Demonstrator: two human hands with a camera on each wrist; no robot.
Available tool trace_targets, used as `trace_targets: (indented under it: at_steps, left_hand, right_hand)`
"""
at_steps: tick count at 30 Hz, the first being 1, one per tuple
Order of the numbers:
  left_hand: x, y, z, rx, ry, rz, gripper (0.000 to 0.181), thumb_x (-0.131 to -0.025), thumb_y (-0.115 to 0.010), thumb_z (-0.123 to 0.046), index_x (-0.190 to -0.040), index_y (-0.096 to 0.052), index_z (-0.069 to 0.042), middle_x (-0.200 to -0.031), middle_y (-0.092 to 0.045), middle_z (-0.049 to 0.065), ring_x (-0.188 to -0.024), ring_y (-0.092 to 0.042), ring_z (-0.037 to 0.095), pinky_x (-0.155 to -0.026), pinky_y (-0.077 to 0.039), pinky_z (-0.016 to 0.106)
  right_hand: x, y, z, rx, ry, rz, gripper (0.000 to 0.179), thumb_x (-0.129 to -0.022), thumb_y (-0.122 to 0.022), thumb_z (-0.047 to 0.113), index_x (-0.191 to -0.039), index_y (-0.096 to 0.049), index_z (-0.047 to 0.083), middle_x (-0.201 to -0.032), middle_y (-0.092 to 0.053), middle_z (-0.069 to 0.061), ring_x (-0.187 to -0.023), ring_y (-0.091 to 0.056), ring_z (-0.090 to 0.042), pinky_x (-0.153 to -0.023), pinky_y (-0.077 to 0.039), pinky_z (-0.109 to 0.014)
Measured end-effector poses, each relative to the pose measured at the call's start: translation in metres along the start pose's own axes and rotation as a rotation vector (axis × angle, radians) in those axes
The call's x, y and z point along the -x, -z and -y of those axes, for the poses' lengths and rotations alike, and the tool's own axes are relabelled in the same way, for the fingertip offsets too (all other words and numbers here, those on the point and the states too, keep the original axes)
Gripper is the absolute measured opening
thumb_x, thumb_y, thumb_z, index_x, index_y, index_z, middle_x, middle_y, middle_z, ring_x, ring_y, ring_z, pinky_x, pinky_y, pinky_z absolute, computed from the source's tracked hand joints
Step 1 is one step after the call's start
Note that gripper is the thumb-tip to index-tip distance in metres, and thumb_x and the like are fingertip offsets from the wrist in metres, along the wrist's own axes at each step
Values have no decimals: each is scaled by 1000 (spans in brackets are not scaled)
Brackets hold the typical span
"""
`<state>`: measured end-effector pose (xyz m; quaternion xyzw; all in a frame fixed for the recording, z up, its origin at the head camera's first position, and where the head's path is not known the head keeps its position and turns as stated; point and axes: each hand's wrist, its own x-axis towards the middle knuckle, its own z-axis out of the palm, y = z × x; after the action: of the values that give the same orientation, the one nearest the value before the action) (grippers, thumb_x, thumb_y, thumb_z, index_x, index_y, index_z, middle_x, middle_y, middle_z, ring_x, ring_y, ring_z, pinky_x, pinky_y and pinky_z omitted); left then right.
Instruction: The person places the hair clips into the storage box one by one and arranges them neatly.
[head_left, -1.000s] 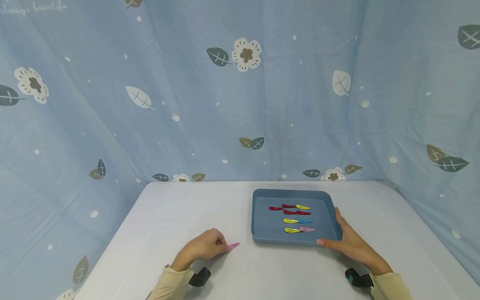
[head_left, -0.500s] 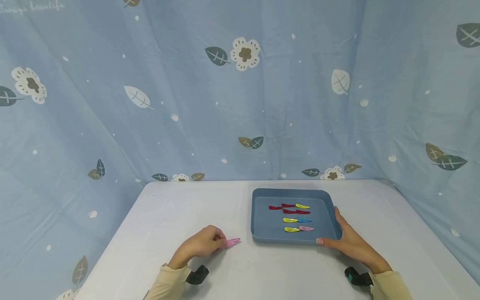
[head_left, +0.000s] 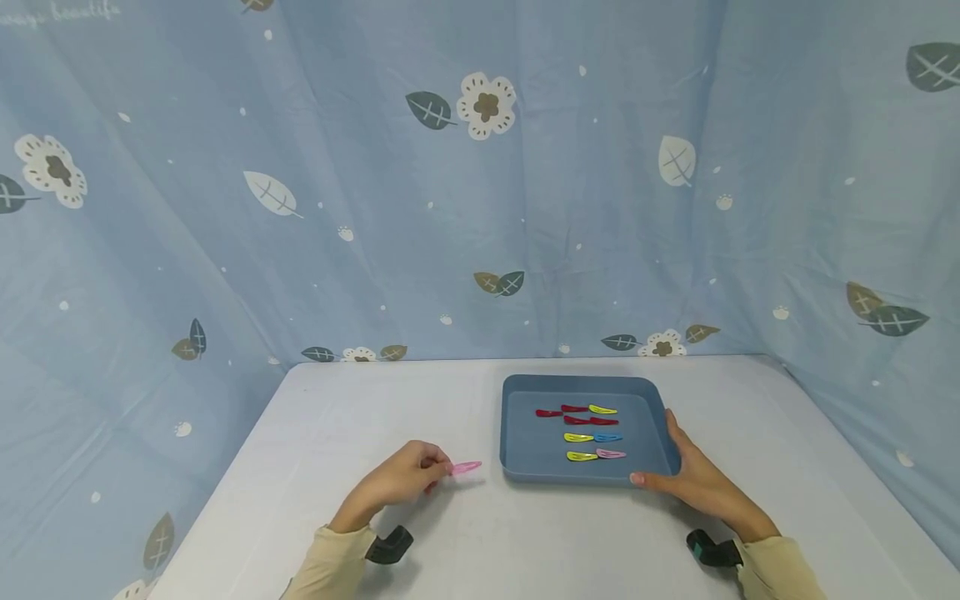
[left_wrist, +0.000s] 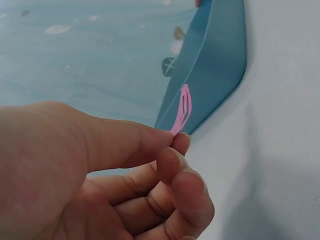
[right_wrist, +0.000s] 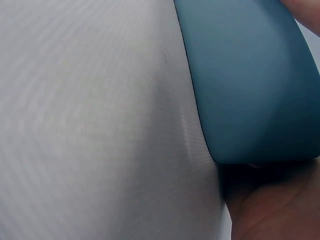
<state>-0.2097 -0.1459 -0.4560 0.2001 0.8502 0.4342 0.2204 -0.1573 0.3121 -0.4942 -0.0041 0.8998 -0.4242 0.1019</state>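
A pink snap hair clip (head_left: 467, 468) is pinched between the thumb and fingertips of my left hand (head_left: 405, 477), left of the tray's front corner. In the left wrist view the hair clip (left_wrist: 183, 109) points up from the fingertips, raised off the table. My right hand (head_left: 705, 479) holds the blue-grey tray (head_left: 570, 480) at its front right corner, thumb along the front wall and fingers along the right side. Inside the tray lie several clips in short rows: red clips (head_left: 577, 421), yellow clips (head_left: 578, 437), a blue clip (head_left: 608, 437) and a pink clip (head_left: 611, 454).
The tray stands on a white-covered table (head_left: 360, 408), toward its back right. A blue curtain (head_left: 420, 208) with flowers and leaves hangs behind and along the sides. Black wrist devices (head_left: 390, 546) sit at both cuffs.
My left hand has lifted the pink hair clip off the table and moved slightly forward, turning the clip more level. The right hand stays at the tray's corner.
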Motion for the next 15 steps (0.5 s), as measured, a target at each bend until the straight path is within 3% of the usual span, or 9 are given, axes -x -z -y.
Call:
trace_targets:
  at_steps: [10, 15]
  left_hand:
    - [1, 10, -4, 14, 15, -55, 25, -104, -59, -17, -106, -70, 5, -66, -53, -1, -61, -44, 13, -54, -35, 23]
    - [-5, 13, -8, 21, 8, -67, 26, -104, -58, -19, -107, -70, 5, -66, -52, -1, -60, -42, 12, -54, -35, 24]
  right_hand:
    - [0, -1, 0, -11, 6, -4, 130, -86, -81, 40, -162, 19, 4, -168, 10, -34, -153, 2, -62, -114, -11, -81]
    - [1, -1, 0, -1, 2, -5, 131, -86, -80, 41, -162, 19, 3, -168, 10, -35, -152, 1, -63, -114, -11, -80]
